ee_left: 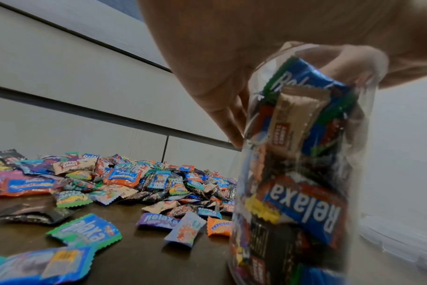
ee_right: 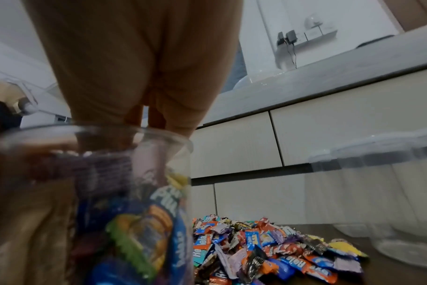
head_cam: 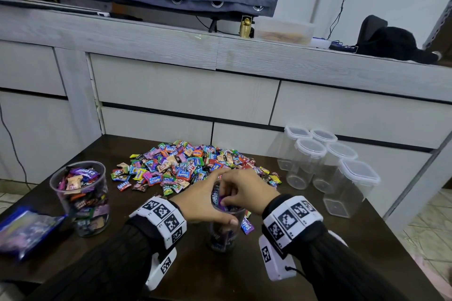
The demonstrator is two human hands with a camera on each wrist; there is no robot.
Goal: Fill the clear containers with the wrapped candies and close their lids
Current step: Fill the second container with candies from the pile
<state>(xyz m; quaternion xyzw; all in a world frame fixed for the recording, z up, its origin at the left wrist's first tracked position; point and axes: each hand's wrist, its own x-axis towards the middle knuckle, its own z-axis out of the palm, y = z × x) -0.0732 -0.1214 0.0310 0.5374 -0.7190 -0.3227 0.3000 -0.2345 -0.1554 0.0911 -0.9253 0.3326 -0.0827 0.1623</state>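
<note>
A clear round container (head_cam: 226, 232) packed with wrapped candies stands on the dark table (head_cam: 220, 276) near the front. My left hand (head_cam: 215, 204) grips it just below the rim, thumb on the near side and fingers behind; the left wrist view shows that left hand (ee_left: 232, 108) against the container (ee_left: 305, 183). My right hand (head_cam: 228, 199) hovers over the mouth, its curled fingers pinching a purple candy (head_cam: 223, 203) at the top. In the right wrist view the right hand's fingers (ee_right: 156, 117) reach down past the rim (ee_right: 163, 136). Behind lies the candy pile (head_cam: 190, 166).
A second open container (head_cam: 82, 199), full of candies, stands at the left. A blue bag (head_cam: 27, 230) lies at the table's left edge. Several empty lidded containers (head_cam: 330, 168) cluster at the back right. A grey cabinet (head_cam: 186, 90) rises behind the table.
</note>
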